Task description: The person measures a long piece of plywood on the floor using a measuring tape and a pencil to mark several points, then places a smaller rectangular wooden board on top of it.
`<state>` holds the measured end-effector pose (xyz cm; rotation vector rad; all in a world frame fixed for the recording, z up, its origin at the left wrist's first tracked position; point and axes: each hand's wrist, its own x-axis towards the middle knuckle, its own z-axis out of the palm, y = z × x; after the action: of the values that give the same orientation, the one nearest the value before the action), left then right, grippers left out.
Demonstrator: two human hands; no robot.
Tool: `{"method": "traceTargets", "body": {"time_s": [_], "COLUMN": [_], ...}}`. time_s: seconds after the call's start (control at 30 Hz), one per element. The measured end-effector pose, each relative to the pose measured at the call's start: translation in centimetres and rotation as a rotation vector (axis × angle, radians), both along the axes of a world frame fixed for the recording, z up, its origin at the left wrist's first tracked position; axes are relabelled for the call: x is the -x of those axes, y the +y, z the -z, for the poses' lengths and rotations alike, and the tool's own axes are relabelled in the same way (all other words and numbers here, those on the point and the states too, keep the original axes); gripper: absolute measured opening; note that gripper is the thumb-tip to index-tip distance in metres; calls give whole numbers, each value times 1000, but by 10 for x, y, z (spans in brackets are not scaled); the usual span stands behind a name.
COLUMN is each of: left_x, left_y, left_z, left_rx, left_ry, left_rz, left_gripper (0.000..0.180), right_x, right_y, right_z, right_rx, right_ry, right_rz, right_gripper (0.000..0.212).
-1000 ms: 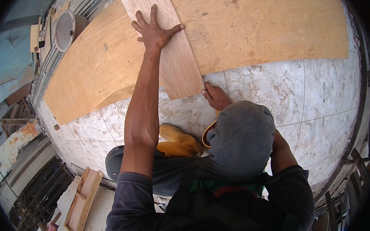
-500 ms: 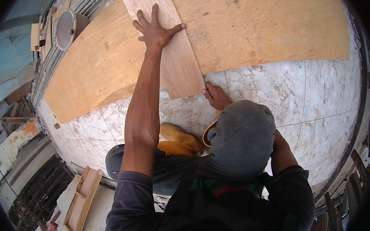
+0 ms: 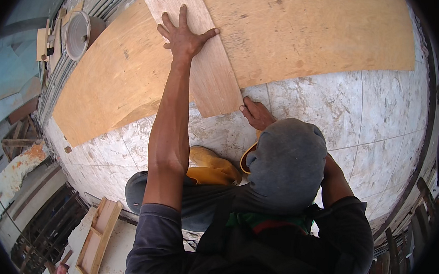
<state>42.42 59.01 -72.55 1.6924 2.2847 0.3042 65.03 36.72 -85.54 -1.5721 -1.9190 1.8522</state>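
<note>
My left hand (image 3: 186, 40) lies flat with fingers spread, pressing on a narrow, pale plywood strip (image 3: 216, 89). The strip lies slantwise across a large tan plywood sheet (image 3: 316, 35), and its near end overhangs the sheet's near edge. Close to the strip's near right corner is my right hand (image 3: 257, 114), low by the floor, its fingers curled together. Whatever those fingers pinch is too small or hidden to make out. My right forearm is partly covered by my bent knee in dark grey cloth (image 3: 289, 164).
Under the sheet spreads a stained white tiled floor (image 3: 327, 106). My yellow boot (image 3: 208, 164) stands near the strip's end. A grey bucket (image 3: 78, 35) and several long pipes (image 3: 107, 2) lie at the far left. A wooden frame (image 3: 97, 237) sits lower left; timber scraps (image 3: 21, 140) border the left.
</note>
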Motion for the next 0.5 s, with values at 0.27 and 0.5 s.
{"method": "traceTargets", "body": {"time_s": [0.27,0.5], "left_x": [0,-2], "left_y": [0,0], "left_z": [0,1], "left_rx": [-25,-34], "left_ry": [-17,0], "left_rz": [13,-7], "left_gripper": [123,122], "right_x": [2,1], "right_y": [-10,-11], "right_z": [31,27], "right_rx": [-570,-634], "right_ry": [239,263], "right_rz": [143,148], "right_gripper": [30,32]}}
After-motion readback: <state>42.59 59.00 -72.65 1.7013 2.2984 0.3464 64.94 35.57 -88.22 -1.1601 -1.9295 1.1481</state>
